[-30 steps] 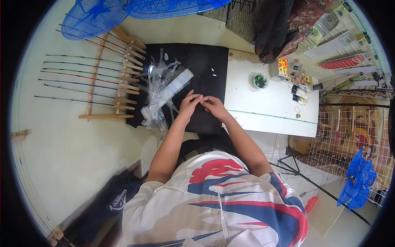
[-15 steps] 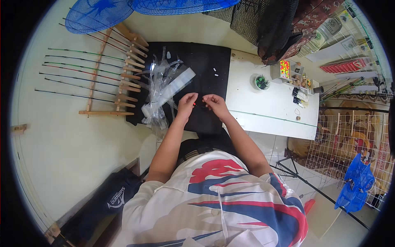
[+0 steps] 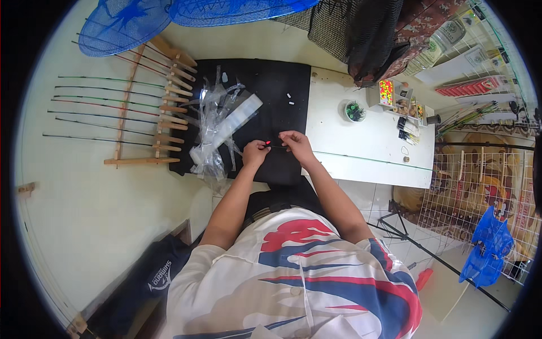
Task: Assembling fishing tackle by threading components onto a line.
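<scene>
Both my hands work close together above the near edge of the black mat. My left hand (image 3: 255, 153) pinches the end of a thin green rod (image 3: 367, 159), with a small red piece (image 3: 267, 143) showing at its fingertips. To the right, my right hand (image 3: 297, 145) is closed in a pinch beside the rod; what its fingertips hold is too small to make out. The rod runs on rightward, past that hand, along the front of the white table. Crumpled clear plastic wrapping (image 3: 212, 135) lies just left of my left hand.
On the black mat (image 3: 265, 73) lie small white pieces (image 3: 290, 99). The white table (image 3: 339, 141) carries a potted plant (image 3: 355, 112) and a box of coloured beads (image 3: 386, 92). Thin rods rest in a wooden rack (image 3: 172, 107) at left. Blue nets (image 3: 243, 10) hang overhead.
My left hand has turned and lowered slightly, fingers now curled, and the red piece shows above its fingertips. My right hand has shifted slightly. The whole view has moved a little.
</scene>
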The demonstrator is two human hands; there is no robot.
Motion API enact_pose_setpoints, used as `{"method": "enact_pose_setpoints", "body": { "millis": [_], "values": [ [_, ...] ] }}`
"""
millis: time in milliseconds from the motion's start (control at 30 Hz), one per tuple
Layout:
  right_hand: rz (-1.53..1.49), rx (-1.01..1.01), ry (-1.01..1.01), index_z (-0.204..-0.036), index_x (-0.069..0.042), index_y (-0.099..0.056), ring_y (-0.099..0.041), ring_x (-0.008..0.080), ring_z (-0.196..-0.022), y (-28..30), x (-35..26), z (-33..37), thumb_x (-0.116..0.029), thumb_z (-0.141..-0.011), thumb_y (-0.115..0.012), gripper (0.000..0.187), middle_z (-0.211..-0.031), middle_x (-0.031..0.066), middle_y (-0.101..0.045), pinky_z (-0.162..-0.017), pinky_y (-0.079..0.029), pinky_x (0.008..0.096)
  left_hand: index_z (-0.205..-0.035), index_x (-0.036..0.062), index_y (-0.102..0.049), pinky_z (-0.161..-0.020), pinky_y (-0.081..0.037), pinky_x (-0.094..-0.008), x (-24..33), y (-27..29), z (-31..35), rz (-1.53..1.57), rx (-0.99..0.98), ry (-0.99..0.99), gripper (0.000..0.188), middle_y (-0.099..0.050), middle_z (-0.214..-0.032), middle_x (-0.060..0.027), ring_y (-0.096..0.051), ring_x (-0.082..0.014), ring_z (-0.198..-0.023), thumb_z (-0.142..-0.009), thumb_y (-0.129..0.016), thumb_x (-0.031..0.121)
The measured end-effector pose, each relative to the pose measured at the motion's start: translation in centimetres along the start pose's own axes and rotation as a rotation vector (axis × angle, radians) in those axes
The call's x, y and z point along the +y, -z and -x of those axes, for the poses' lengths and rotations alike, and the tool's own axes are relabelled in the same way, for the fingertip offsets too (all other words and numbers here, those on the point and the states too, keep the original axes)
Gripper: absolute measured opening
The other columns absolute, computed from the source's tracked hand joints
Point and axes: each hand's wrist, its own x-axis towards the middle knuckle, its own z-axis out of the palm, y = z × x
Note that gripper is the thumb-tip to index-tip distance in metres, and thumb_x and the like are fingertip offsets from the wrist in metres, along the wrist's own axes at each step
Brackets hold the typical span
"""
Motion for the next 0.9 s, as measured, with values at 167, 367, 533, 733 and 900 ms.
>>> {"method": "enact_pose_setpoints", "body": {
  "millis": [167,367,533,733,900],
  "values": [
    [0.049,-0.015,-0.063,-0.11,-0.007,-0.066,-0.058,0.0055,-0.081,0.5,-0.5,0.3,-0.02,-0.096,-0.062,0.02,-0.101,-0.0018,-0.069,-0.067,-0.044,0.0211,-0.094,0.0102,-0.073,-0.076,-0.054,-0.0373,1.4,0.0,0.0,-0.086,0.062,-0.052,0.023,-0.07,-0.088,-0.0078,-0.069,-0.0255,-0.085,-0.075,-0.08,0.022],
    [0.056,-0.032,-0.055,-0.11,-0.008,-0.066,-0.058,0.005,-0.081,0.7,-0.4,-0.1,-0.021,-0.096,-0.061,0.02,-0.101,-0.0018,-0.069,-0.066,-0.043,0.0201,-0.091,0.0059,-0.072,-0.072,-0.053,-0.0367,0.6,-0.2,-0.7,0.026,0.083,-0.241,0.018,-0.069,-0.086,-0.0101,-0.068,-0.0243,-0.079,-0.078,-0.077,0.017],
    [0.069,0.005,-0.053,-0.111,-0.008,-0.066,-0.058,0.0046,-0.08,1.1,-0.4,-0.4,-0.022,-0.096,-0.062,0.021,-0.1,-0.0016,-0.069,-0.066,-0.042,0.02,-0.091,0.004,-0.072,-0.064,-0.05,-0.0314,2.1,0.5,-0.4,0.016,0.024,-0.273,0.018,-0.069,-0.079,-0.0087,-0.063,-0.0176,-0.067,-0.079,-0.077,0.016],
    [-0.024,-0.024,-0.036,-0.11,-0.006,-0.065,-0.057,0.0047,-0.075,1.2,-0.3,-1.1,-0.021,-0.096,-0.061,0.021,-0.096,0.0,-0.069,-0.061,-0.041,0.0197,-0.092,0.0042,-0.073,-0.059,-0.044,-0.0251,3.3,1.0,-0.7,0.206,-0.064,-0.326,0.015,-0.064,-0.07,-0.0026,-0.055,-0.0079,-0.061,-0.082,-0.076,0.015],
    [-0.106,-0.025,-0.087,-0.11,-0.005,-0.064,-0.056,0.0058,-0.067,0.9,-1.5,-1.2,-0.021,-0.097,-0.061,0.021,-0.096,0.002,-0.067,-0.054,-0.041,0.0215,-0.098,0.0046,-0.072,-0.062,-0.043,-0.0238,2.4,1.5,-1.2,0.1,-0.124,-0.408,0.018,-0.057,-0.073,0.0009,-0.051,-0.0073,-0.066,-0.084,-0.075,0.015]
  ]
}}
